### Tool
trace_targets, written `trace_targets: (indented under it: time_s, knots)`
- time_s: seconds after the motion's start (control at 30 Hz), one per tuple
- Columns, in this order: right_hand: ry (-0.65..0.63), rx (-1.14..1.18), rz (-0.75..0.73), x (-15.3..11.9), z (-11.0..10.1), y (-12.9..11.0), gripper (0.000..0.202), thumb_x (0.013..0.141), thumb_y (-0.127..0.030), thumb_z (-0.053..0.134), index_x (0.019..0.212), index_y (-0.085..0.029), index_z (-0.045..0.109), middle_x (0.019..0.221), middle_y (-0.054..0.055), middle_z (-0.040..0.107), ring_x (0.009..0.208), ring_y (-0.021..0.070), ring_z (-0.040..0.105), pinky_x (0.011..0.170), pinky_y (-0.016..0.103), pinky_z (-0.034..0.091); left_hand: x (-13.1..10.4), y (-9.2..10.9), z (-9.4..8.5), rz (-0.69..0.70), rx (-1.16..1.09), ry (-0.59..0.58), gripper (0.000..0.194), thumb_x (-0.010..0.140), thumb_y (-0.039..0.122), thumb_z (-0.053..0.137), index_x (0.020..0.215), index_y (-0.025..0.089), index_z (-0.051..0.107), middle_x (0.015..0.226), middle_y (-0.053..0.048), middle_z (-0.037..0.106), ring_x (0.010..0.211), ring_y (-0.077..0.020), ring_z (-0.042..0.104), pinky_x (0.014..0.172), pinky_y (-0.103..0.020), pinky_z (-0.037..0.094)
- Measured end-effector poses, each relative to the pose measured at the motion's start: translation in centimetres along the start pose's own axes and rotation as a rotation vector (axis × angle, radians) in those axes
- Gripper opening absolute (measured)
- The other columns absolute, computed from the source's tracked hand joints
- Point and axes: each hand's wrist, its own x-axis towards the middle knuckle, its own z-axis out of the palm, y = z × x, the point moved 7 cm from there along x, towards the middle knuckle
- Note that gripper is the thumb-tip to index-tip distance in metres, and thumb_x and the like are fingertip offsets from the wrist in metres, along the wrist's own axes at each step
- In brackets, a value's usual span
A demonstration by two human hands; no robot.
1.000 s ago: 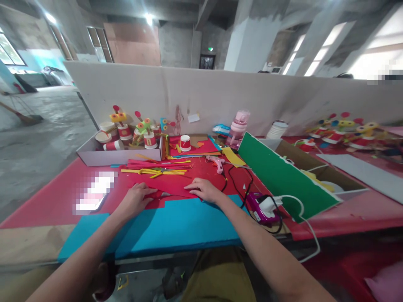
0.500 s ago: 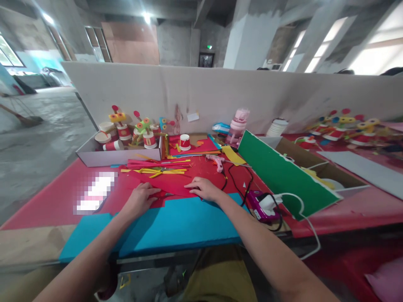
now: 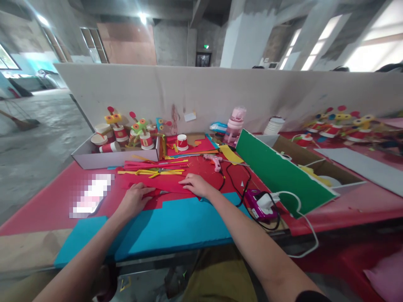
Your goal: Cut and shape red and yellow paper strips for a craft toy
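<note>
A strip of red paper [image 3: 166, 184] lies across the table in front of me, bowed slightly upward between my hands. My left hand [image 3: 137, 200] is closed on its near left part, the fingertips pressed together at the edge. At the right end my right hand [image 3: 197, 186] pinches the same paper, index finger stretched along it. A thin grey object [image 3: 163, 192], too small to name, shows beneath the paper's near edge. Just beyond lie yellow paper strips [image 3: 147, 172] and pink-red strips [image 3: 138, 165]. Below my hands is a blue board [image 3: 176, 226] along the table edge.
A pink glue gun [image 3: 214, 162] lies beyond my right hand, its cord running to a purple power strip [image 3: 260, 207]. A green panel [image 3: 280, 172] fronts a partitioned box. At left are a phone [image 3: 92, 195] and a white box [image 3: 116, 159] of paper-cup figures.
The whole view has shifted a little, so most things sit slightly further left. Both hands stay on the red paper, and the right one has drawn a little closer to the left.
</note>
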Motion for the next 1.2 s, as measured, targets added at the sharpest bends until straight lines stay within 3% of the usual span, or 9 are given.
trace_targets:
  time_s: [0.27,0.57,0.83,1.2]
  knots:
    - [-0.035,0.043,-0.030,-0.3,-0.1,0.3,0.033,0.085,-0.017,0.061,0.117,-0.022,0.066,0.096,0.008,0.061,0.087,0.0160,0.057,0.081,0.027,0.044,-0.1,0.4,0.2,0.013,-0.011,-0.009,0.038,0.083,0.021,0.051,0.118,0.020,0.066,0.094,-0.009,0.061,0.092,-0.0231,0.055,0.081,-0.032,0.046]
    - [-0.029,0.041,-0.016,-0.2,0.2,0.4,0.031,0.085,-0.017,0.061,0.116,-0.021,0.067,0.096,0.008,0.060,0.088,0.0160,0.057,0.083,0.027,0.043,-0.1,1.2,0.7,0.046,0.030,-0.009,0.036,0.085,0.020,0.051,0.118,0.021,0.066,0.092,-0.009,0.059,0.088,-0.0236,0.054,0.077,-0.034,0.045]
    - [-0.037,0.027,0.005,-0.2,0.1,0.3,0.031,0.085,-0.016,0.061,0.115,-0.018,0.067,0.097,0.009,0.061,0.088,0.0163,0.057,0.082,0.027,0.043,-0.1,2.2,0.9,-0.013,0.061,-0.041,0.035,0.087,0.021,0.050,0.117,0.026,0.066,0.100,-0.008,0.060,0.100,-0.0250,0.053,0.083,-0.035,0.042]
    - [-0.026,0.036,-0.009,-0.2,0.0,0.3,0.031,0.085,-0.016,0.061,0.115,-0.018,0.067,0.097,0.008,0.061,0.088,0.0159,0.057,0.082,0.027,0.043,0.0,3.2,1.3,-0.007,0.100,-0.054,0.037,0.087,0.022,0.048,0.119,0.027,0.064,0.099,-0.008,0.060,0.099,-0.0259,0.053,0.081,-0.036,0.041]
